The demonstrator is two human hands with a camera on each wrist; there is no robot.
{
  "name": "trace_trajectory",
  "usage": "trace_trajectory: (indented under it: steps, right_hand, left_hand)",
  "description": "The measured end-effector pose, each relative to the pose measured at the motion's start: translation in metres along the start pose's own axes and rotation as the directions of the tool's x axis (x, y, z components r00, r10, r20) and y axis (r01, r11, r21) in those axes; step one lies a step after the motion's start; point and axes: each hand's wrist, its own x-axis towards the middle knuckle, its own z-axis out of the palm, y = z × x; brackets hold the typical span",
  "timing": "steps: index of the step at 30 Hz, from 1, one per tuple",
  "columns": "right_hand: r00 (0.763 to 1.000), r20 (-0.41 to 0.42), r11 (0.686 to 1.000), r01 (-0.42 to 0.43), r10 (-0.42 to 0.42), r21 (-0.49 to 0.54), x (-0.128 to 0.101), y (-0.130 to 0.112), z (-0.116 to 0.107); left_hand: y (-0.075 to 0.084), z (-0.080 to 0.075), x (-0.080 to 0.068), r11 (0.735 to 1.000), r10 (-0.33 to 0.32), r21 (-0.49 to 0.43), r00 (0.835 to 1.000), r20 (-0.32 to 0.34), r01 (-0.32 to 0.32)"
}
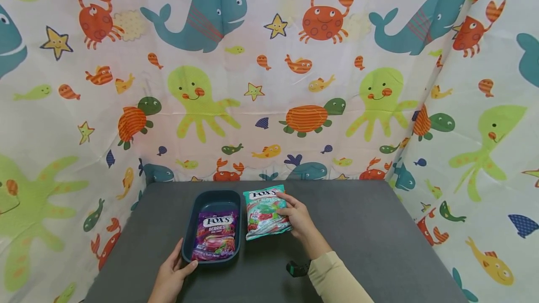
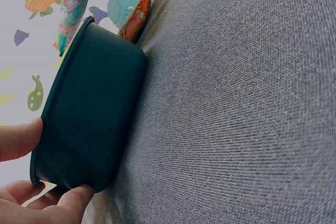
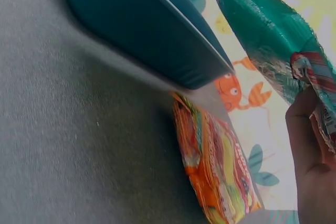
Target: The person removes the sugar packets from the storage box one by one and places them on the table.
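Head view: right hand (image 1: 298, 219) grips mint bag (image 1: 265, 212) (lengthwise away); left hand (image 1: 171, 275) clasps tray (image 1: 191, 209)

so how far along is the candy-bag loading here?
Done: purple bag lies in the tray. In hand: right hand grips the green bag, beside the tray; left hand holds the tray's near rim. Left: the green bag, and an orange bag lying behind the tray.
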Motion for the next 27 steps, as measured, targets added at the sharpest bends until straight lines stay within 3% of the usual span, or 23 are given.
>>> trace_trajectory:
  steps: [15,27]
  right_hand:
    - [0.996,-0.089,1.000,0.018,-0.017,0.005,0.000,-0.004,-0.034]
    - [0.987,-0.158,0.999,-0.022,0.028,0.039,0.004,-0.012,-0.055]
  left_hand:
    - [-0.001,0.001,0.005,1.000,0.003,0.015,1.000,0.010,-0.004]
    - [0.001,-0.001,0.004,1.000,-0.012,0.012,1.000,0.013,0.012]
